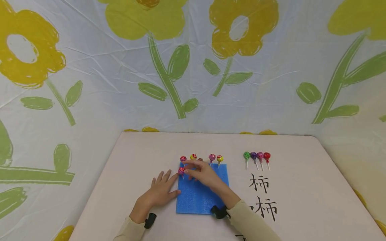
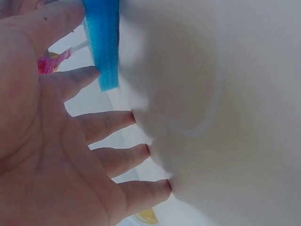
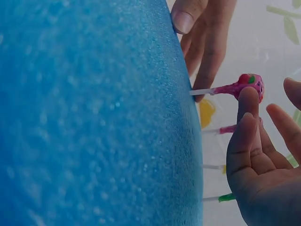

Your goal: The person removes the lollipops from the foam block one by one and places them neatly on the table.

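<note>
A blue foam board (image 1: 196,197) lies on the table, with several wrapped lollipops upright along its far part. At its left edge a pink lollipop (image 1: 181,171) stands with its white stick in the foam. My right hand (image 1: 205,174) is beside that candy, thumb and forefinger apart; in the right wrist view its fingers (image 3: 248,101) partly cover the wrapper. Spread on the table left of the board is my left hand (image 1: 161,192), its thumb and forefinger against the foam edge (image 2: 106,47). Some lollipops behind the right hand are partly hidden.
Green, purple, pink and red lollipops (image 1: 260,156) lie in a row on the table right of the board. Black written characters (image 1: 259,183) mark the tabletop below them. A flowered cloth (image 1: 193,73) hangs behind the table.
</note>
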Available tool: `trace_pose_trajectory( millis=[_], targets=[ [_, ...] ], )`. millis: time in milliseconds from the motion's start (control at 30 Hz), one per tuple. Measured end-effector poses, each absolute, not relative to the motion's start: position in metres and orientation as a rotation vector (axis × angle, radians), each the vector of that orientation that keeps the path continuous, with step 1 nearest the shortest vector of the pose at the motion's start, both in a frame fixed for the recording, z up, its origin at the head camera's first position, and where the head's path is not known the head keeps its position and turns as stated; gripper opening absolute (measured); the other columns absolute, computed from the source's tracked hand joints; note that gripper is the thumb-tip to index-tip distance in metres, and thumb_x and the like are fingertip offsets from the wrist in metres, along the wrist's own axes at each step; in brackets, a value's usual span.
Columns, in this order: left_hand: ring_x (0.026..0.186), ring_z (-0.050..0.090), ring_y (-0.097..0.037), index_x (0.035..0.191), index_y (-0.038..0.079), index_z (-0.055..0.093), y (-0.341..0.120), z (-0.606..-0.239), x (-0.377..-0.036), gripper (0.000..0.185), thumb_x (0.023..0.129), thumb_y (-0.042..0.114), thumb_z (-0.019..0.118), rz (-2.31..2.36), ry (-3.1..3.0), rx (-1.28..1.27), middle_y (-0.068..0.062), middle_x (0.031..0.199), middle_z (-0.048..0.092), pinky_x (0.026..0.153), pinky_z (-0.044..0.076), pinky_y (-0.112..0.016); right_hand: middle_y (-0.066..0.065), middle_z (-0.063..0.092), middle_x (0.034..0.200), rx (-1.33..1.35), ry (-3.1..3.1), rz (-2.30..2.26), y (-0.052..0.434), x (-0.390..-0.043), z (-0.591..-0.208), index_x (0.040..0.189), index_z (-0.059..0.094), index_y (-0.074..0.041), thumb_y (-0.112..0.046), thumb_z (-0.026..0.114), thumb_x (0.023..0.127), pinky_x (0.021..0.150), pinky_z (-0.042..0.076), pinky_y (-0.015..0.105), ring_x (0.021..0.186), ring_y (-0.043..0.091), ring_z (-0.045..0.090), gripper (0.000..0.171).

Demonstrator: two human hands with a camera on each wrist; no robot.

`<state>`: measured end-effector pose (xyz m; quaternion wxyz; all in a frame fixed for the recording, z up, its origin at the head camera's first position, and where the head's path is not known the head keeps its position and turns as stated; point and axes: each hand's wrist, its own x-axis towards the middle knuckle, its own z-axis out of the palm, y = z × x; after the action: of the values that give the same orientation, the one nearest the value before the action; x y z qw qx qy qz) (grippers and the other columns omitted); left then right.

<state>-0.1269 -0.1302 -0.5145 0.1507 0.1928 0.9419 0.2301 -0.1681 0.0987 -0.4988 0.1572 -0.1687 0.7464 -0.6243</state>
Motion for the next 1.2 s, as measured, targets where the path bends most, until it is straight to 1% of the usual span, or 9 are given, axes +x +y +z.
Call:
trace_pose_trajectory(
  millis=[133, 300, 533, 700, 867, 1067, 1200],
  targets=[
    [0.143, 0.017, -0.057, 0.154, 0.01, 0.039, -0.13, -0.5133, -0.1266, 0.068, 0.098, 0.042, 0.063, 0.664, 2.705, 0.559, -0.028, 0.157, 0.027, 0.104, 0.015, -0.078, 0.013, 0.066, 0.12, -0.487, 2.124, -1.747, 0.0941, -0.17, -0.5027, 0.138, 0.06, -0.009, -0.022, 0.067, 0.098, 0.074, 0.055, 0.051, 0.086, 0.04, 0.068, 0.042],
    [0.142, 0.017, -0.057, 0.153, 0.009, 0.04, -0.1297, -0.5128, -0.1266, 0.068, 0.098, 0.042, 0.063, 0.66, 2.708, 0.564, -0.028, 0.157, 0.027, 0.104, 0.015, -0.078, 0.013, 0.065, 0.121, -0.494, 2.114, -1.713, 0.0907, -0.171, -0.5038, 0.139, 0.059, -0.007, -0.022, 0.066, 0.099, 0.073, 0.055, 0.048, 0.086, 0.04, 0.068, 0.043],
    [0.143, 0.017, -0.056, 0.153, 0.009, 0.04, -0.1286, -0.512, -0.1265, 0.067, 0.098, 0.041, 0.063, 0.656, 2.709, 0.56, -0.028, 0.157, 0.027, 0.104, 0.015, -0.078, 0.011, 0.067, 0.116, -0.468, 2.105, -1.716, 0.0903, -0.1721, -0.5067, 0.137, 0.059, -0.006, -0.019, 0.064, 0.1, 0.068, 0.053, 0.039, 0.084, 0.04, 0.067, 0.04],
    [0.143, 0.017, -0.057, 0.153, 0.009, 0.04, -0.1284, -0.5113, -0.1262, 0.067, 0.098, 0.041, 0.063, 0.662, 2.711, 0.554, -0.028, 0.157, 0.027, 0.104, 0.015, -0.078, 0.01, 0.068, 0.112, -0.467, 2.092, -1.718, 0.0904, -0.1731, -0.5074, 0.137, 0.059, -0.006, -0.018, 0.062, 0.101, 0.067, 0.053, 0.038, 0.083, 0.039, 0.068, 0.038],
    [0.143, 0.017, -0.056, 0.153, 0.009, 0.04, -0.1288, -0.5127, -0.1265, 0.068, 0.098, 0.041, 0.063, 0.659, 2.714, 0.554, -0.028, 0.158, 0.026, 0.104, 0.015, -0.078, 0.01, 0.069, 0.106, -0.461, 2.077, -1.722, 0.0901, -0.1736, -0.5084, 0.136, 0.06, -0.004, -0.018, 0.061, 0.101, 0.065, 0.052, 0.035, 0.08, 0.036, 0.068, 0.037],
    [0.143, 0.017, -0.056, 0.154, 0.01, 0.039, -0.1291, -0.5152, -0.1273, 0.069, 0.098, 0.043, 0.063, 0.649, 2.718, 0.556, -0.027, 0.158, 0.027, 0.104, 0.015, -0.078, 0.01, 0.069, 0.106, -0.452, 2.068, -1.737, 0.0901, -0.1738, -0.5091, 0.132, 0.062, -0.003, -0.018, 0.063, 0.101, 0.064, 0.051, 0.034, 0.08, 0.036, 0.067, 0.035],
    [0.143, 0.017, -0.056, 0.154, 0.011, 0.039, -0.1295, -0.5173, -0.1278, 0.069, 0.098, 0.043, 0.063, 0.641, 2.721, 0.56, -0.027, 0.158, 0.027, 0.104, 0.015, -0.078, 0.014, 0.069, 0.105, -0.443, 2.055, -1.762, 0.0902, -0.1737, -0.5097, 0.131, 0.063, -0.003, -0.019, 0.064, 0.1, 0.065, 0.051, 0.034, 0.081, 0.037, 0.066, 0.035]
  ],
)
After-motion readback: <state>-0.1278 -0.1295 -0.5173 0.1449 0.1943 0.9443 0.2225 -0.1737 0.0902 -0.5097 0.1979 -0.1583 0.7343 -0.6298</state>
